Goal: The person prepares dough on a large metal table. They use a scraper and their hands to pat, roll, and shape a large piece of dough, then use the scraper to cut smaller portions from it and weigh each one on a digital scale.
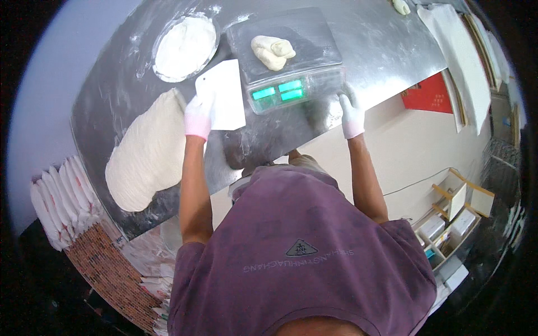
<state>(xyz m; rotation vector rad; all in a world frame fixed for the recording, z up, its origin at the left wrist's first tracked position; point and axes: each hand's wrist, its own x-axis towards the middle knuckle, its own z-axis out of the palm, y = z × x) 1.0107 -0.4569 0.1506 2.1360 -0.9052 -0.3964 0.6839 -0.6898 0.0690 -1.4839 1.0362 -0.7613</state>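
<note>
Portioning of dough by weight appears to be the step in hand, judged from the layout on the floured stainless-steel worktable (358, 39).

At the far left, a large, elongated mass of pale raw dough (147, 154) lies on the table, and beyond it a round metal bowl of white flour (185, 46) is set. Just beside the mass, the left hand (199, 116), in a white glove, is closed around the lower left corner of a flat white plastic dough scraper (223, 94); the fingers are curled on it, the blade lying nearly flat over the table. For clean portions, the scraper is best brought down upright through the dough mass rather than dragged, and its edge kept floured so nothing sticks.

In the middle, a small lump of pale dough (272, 51) rests on the pan of a grey digital scale with a green lit display (287, 56). The reading should be allowed to settle, and the lump kept clear of the pan's rim, before dough is added or trimmed.

To the right, the gloved right hand (351, 115) rests at the scale's near right corner, fingers loosely extended and holding nothing; whether it presses the housing cannot be told. Any contact with the pan would falsify the weight, so it is best kept off it.

At the far right, another small dough piece (400, 6) lies near the table's edge.
</note>
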